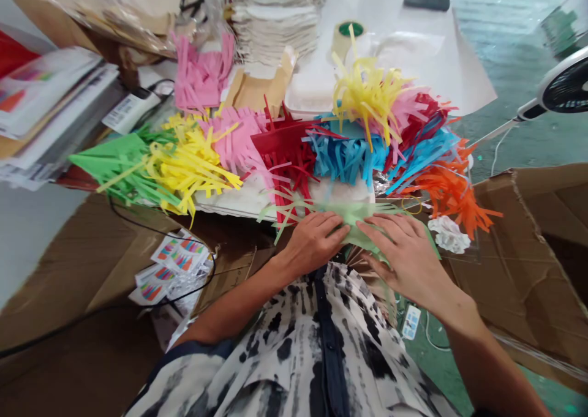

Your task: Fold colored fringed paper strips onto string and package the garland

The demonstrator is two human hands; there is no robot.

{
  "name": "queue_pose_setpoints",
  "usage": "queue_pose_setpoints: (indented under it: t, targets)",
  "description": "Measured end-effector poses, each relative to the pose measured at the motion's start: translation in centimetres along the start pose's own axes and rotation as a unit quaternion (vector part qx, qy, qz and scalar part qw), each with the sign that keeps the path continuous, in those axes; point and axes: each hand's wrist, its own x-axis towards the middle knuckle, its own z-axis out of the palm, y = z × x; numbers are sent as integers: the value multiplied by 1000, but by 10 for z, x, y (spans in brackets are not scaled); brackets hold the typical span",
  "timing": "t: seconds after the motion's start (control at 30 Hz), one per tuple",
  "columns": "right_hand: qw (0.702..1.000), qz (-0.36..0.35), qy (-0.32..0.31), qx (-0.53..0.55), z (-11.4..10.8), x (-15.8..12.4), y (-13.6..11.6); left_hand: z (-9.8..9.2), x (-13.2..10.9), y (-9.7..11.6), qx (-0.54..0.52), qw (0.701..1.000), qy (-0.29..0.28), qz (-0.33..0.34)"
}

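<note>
Both my hands rest flat on a pale green fringed paper sheet (353, 218) at the near edge of a heap of cut paper. My left hand (316, 242) presses its fingers on the sheet's left part, and my right hand (395, 251) lies spread on its right part. Strips of the sheet stick out past my fingers. Just beyond my hands lie fringed sheets in red (285, 147), blue (346, 157) and orange (448, 187). Yellow (367, 95), pink (241, 141) and green (122, 169) fringes fan out further along the pile.
Brown cardboard sheets (533, 251) lie on both sides below the pile, with printed labels (172, 264) and a black cable on the left. Behind are a tape roll (346, 40), stacked white sheets (275, 25), scissors (193, 0) and booklets (50, 105). A fan (563, 86) stands at right.
</note>
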Motion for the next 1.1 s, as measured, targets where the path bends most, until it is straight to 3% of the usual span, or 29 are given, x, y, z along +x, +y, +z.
queue_pose_setpoints:
  t: [0.1, 0.23, 0.43, 0.6, 0.73, 1.1]
  targets:
    - [999, 24, -2, 26, 20, 8, 11, -9, 0, -4, -46, 998, -14, -41]
    - [992, 72, 19, 102, 21, 14, 25, -21, 0, -11, -110, 985, -16, -134]
    - [975, 184, 51, 115, 23, 29, 13, -18, 9, -11, -105, 967, 8, -232]
    - [973, 215, 74, 40, 34, 38, 4, -10, 14, -9, -39, 960, 45, -272]
    - [969, 229, 85, -32, 39, 41, 4, -7, 16, -10, -4, 959, 39, -282]
    - [967, 239, 83, -32, 41, 43, 9, -6, 21, -13, 29, 960, 6, -279]
